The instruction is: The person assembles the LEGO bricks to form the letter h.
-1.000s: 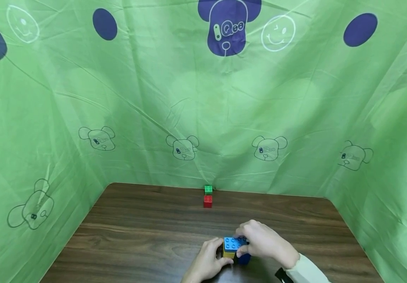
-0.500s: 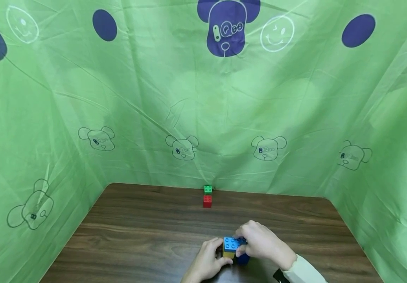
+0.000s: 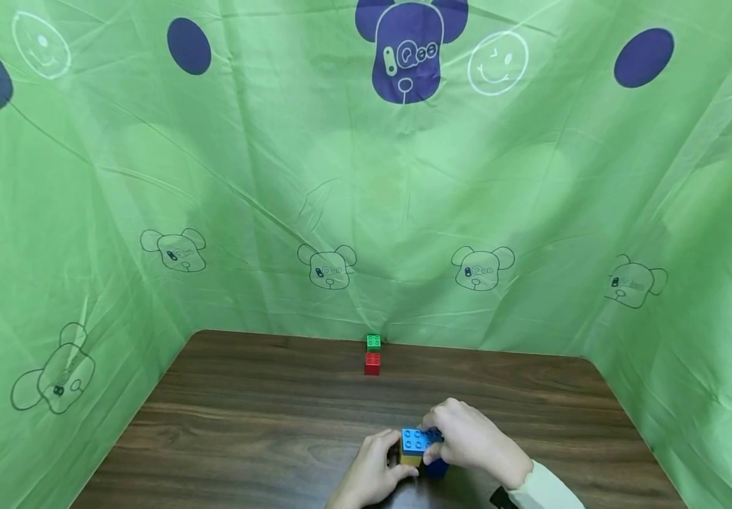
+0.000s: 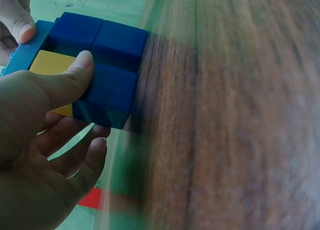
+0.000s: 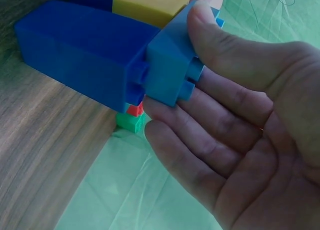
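Both hands hold one stack of toy building bricks on the near part of the wooden table. A light blue brick (image 3: 413,440) lies on top, over a yellow brick (image 4: 47,63) and dark blue bricks (image 5: 80,45). My left hand (image 3: 372,468) grips the stack from the left, its thumb pressed on the yellow brick and the dark blue one beside it. From the right, my right hand (image 3: 470,440) pinches the light blue brick, its thumb on one side and fingers on the other. In the right wrist view, studs show between the light blue brick and a dark blue one.
A red brick (image 3: 373,364) and a green brick (image 3: 373,343) stand in line at the table's far edge. Green printed cloth (image 3: 404,177) encloses the back and sides of the brown wooden table (image 3: 264,403).
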A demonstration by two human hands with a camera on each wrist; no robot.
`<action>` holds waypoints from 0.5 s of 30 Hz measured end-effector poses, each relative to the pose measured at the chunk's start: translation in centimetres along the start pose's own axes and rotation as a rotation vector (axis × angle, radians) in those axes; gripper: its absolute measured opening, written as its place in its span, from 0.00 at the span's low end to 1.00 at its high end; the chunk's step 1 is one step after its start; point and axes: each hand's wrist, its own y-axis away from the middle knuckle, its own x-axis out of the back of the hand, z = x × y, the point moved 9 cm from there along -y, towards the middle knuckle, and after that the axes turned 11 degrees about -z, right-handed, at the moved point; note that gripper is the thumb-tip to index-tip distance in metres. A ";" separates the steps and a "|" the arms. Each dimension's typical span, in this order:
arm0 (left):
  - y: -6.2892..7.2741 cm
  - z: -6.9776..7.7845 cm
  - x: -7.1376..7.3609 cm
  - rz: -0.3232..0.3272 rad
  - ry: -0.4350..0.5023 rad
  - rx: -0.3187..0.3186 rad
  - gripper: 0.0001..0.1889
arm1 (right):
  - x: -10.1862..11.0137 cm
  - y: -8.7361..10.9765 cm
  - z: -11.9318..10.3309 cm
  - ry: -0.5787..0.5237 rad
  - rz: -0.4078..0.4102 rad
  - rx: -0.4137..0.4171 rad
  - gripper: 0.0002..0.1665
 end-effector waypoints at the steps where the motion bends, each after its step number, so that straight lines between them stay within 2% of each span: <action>1: 0.0 0.0 0.0 -0.002 0.005 0.003 0.13 | 0.0 0.0 0.0 0.005 0.002 -0.002 0.12; 5: 0.0 0.1 0.1 0.001 0.001 -0.002 0.13 | 0.1 0.0 -0.3 0.029 0.035 -0.015 0.11; 11: 0.2 0.8 0.2 0.028 -0.043 -0.043 0.13 | 0.4 0.1 -0.2 0.060 0.101 -0.052 0.13; 15: 0.4 0.6 0.2 0.032 -0.027 -0.031 0.13 | 0.2 0.0 0.2 0.024 0.081 -0.050 0.14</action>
